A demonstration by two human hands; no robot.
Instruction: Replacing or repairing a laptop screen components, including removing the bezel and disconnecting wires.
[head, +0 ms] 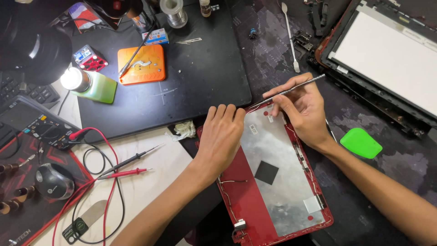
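A cluttered desk (150, 182) fills the view, its pale top showing at the lower left. A large black mat (200, 68) covers the middle, and a dark patterned mat (391, 168) lies to the right. A small lit lamp (73, 79) glows brightly at the left, casting glare on the black mat.

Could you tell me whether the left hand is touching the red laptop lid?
Touching. The head view shows the left hand lying palm-down on the red laptop lid, with no gap visible.
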